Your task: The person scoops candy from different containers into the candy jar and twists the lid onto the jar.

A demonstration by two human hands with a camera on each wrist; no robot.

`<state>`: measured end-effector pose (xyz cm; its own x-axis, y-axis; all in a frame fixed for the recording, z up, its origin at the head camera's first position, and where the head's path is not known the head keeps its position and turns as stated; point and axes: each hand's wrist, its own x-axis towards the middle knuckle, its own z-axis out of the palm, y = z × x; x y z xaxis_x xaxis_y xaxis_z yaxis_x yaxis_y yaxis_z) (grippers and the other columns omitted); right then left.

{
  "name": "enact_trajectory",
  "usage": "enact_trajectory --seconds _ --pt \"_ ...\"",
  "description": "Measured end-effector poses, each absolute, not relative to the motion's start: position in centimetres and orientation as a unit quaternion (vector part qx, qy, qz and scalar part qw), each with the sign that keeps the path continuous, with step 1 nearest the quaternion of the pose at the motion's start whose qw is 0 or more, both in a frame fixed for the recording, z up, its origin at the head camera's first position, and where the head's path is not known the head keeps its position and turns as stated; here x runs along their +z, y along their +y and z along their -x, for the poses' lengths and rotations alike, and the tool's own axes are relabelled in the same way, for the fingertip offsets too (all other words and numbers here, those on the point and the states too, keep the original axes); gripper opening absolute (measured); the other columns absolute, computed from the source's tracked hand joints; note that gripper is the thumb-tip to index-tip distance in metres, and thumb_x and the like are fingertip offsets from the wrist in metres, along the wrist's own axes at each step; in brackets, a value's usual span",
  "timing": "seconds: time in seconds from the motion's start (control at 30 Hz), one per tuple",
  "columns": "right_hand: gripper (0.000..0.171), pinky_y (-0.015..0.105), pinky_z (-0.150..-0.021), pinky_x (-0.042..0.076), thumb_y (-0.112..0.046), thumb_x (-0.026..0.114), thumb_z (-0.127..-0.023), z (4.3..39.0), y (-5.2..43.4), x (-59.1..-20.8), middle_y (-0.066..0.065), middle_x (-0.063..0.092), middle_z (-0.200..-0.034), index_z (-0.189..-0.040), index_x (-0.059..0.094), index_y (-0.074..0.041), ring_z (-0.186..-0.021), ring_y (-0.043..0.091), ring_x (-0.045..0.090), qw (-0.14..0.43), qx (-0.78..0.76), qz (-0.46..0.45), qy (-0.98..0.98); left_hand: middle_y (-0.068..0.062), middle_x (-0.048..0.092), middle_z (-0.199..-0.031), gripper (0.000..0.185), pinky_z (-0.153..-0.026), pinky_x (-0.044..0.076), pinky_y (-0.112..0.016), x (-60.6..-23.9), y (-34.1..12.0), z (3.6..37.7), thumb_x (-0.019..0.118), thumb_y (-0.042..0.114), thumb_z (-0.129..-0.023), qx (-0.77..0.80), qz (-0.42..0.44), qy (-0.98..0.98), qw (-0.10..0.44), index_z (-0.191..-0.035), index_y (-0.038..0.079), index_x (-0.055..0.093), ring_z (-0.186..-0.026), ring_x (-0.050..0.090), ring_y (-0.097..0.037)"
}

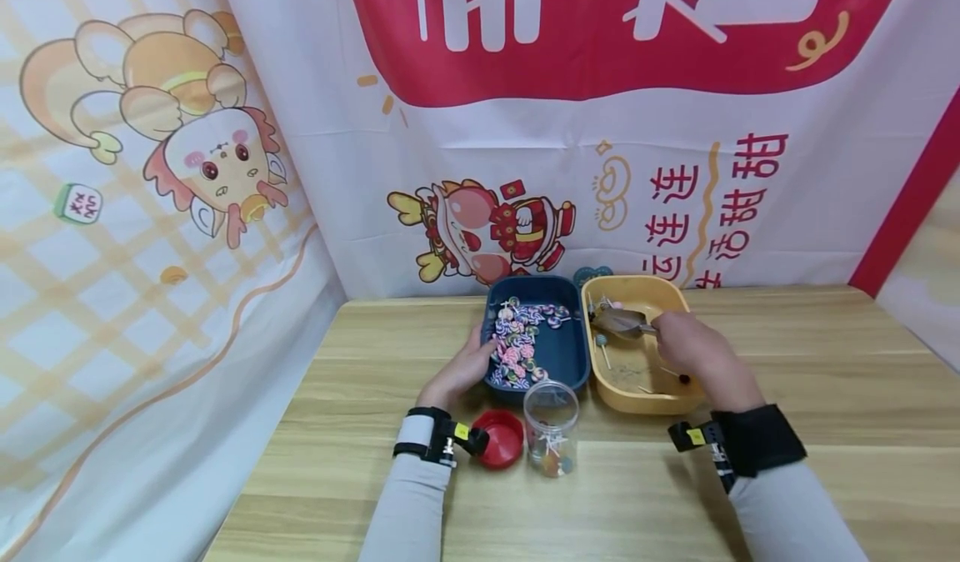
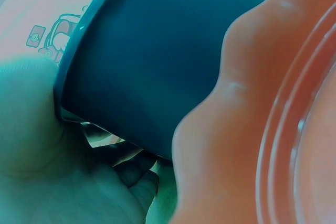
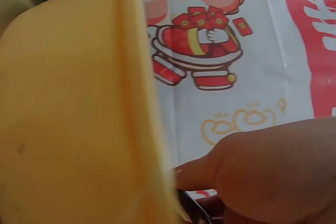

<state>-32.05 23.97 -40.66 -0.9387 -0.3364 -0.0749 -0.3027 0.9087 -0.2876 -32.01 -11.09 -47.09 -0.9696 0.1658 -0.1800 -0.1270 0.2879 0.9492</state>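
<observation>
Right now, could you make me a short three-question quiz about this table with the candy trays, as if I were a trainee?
1. True or false: the red lid is screwed onto the clear jar.
2. Which tray holds the pile of colourful lollipops: A) blue tray B) yellow tray?
3. Fill in: the right hand holds a scoop over the ____ tray.

Key
1. False: the lid lies on the table beside the jar.
2. A; the left hand rests at its edge.
3. yellow
</observation>
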Motion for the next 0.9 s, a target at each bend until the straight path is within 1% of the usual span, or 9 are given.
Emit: enact_trajectory --seconds 0.1,0.2,0.33,0.43,0.5,0.57,0.7,0.83,0.9 --pt "0.017 0.034 -0.058 0.049 0.001 0.049 -0.095 32.2 24.0 -41.1 0.013 0.06 -0.083 -0.097 0.065 0.005 -0.07 0.024 0.058 0.072 -0.135 0.154 0.976 -0.011 0.018 -0.17 0.06 -0.123 0.008 -0.063 -47.0 -11.1 31.9 0.035 0.033 -0.111 0.593 -0.011 0.796 0.123 -0.165 0.02 0.012 -0.156 0.011 -0.035" --pt "0.018 0.035 -0.06 0.049 -0.001 0.05 -0.095 32.4 23.9 -41.3 0.013 0.059 -0.086 -0.104 0.065 0.006 -0.073 0.025 0.057 0.075 -0.122 0.143 0.979 -0.011 0.019 -0.17 0.06 -0.122 0.008 -0.064 -46.9 -11.0 31.8 0.035 0.034 -0.111 0.591 -0.009 0.797 0.123 -0.165 0.02 0.013 -0.156 0.011 -0.035" --pt "0.026 0.041 -0.067 0.05 -0.002 0.05 -0.096 32.3 23.8 -41.6 0.019 0.055 -0.095 -0.116 0.061 0.01 -0.081 0.03 0.055 0.067 -0.118 0.143 0.98 -0.011 0.019 -0.17 0.06 -0.122 0.009 -0.065 -47.0 -11.0 31.7 0.036 0.035 -0.111 0.593 -0.007 0.795 0.124 -0.165 0.02 0.012 -0.156 0.012 -0.035" --pt "0.027 0.047 -0.076 0.051 -0.003 0.049 -0.096 32.3 23.7 -42.1 0.024 0.054 -0.098 -0.115 0.058 0.014 -0.087 0.034 0.055 0.056 -0.128 0.178 0.974 -0.011 0.019 -0.17 0.061 -0.122 0.008 -0.064 -47.0 -11.1 31.8 0.036 0.035 -0.111 0.596 -0.006 0.793 0.124 -0.165 0.02 0.011 -0.156 0.012 -0.034" --pt "0.027 0.049 -0.082 0.051 -0.003 0.048 -0.097 32.3 23.6 -42.4 0.026 0.054 -0.101 -0.115 0.055 0.016 -0.091 0.035 0.055 0.062 -0.141 0.197 0.968 -0.01 0.019 -0.17 0.061 -0.122 0.008 -0.064 -47.0 -11.1 31.7 0.036 0.036 -0.111 0.597 -0.006 0.792 0.123 -0.165 0.02 0.011 -0.156 0.012 -0.034" --pt "0.029 0.05 -0.085 0.051 -0.004 0.047 -0.098 32.4 23.6 -42.7 0.027 0.056 -0.102 -0.116 0.052 0.017 -0.092 0.035 0.056 0.074 -0.147 0.207 0.964 -0.01 0.019 -0.17 0.062 -0.122 0.008 -0.064 -47.0 -11.2 31.7 0.036 0.036 -0.111 0.596 -0.005 0.793 0.124 -0.165 0.021 0.012 -0.156 0.012 -0.033" --pt "0.035 0.049 -0.086 0.051 -0.005 0.045 -0.098 32.5 23.6 -43.0 0.026 0.058 -0.104 -0.123 0.045 0.018 -0.092 0.033 0.057 0.114 -0.166 0.193 0.96 -0.01 0.019 -0.17 0.061 -0.122 0.008 -0.065 -46.9 -11.2 31.7 0.036 0.036 -0.111 0.592 -0.004 0.796 0.124 -0.165 0.021 0.012 -0.156 0.012 -0.034" --pt "0.036 0.047 -0.083 0.051 -0.002 0.049 -0.093 32.5 23.8 -43.1 0.024 0.058 -0.101 -0.122 0.043 0.02 -0.089 0.031 0.056 0.132 -0.193 0.2 0.952 -0.01 0.019 -0.17 0.061 -0.122 0.009 -0.065 -46.7 -11.2 31.7 0.036 0.036 -0.111 0.595 -0.005 0.793 0.128 -0.165 0.021 0.012 -0.156 0.012 -0.034" --pt "0.04 0.044 -0.081 0.05 -0.002 0.05 -0.092 32.5 24.0 -43.1 0.024 0.057 -0.102 -0.124 0.042 0.021 -0.088 0.031 0.056 0.14 -0.206 0.202 0.947 -0.01 0.018 -0.17 0.061 -0.122 0.008 -0.065 -46.7 -11.2 31.7 0.036 0.036 -0.111 0.597 -0.005 0.792 0.131 -0.165 0.021 0.012 -0.156 0.012 -0.034"
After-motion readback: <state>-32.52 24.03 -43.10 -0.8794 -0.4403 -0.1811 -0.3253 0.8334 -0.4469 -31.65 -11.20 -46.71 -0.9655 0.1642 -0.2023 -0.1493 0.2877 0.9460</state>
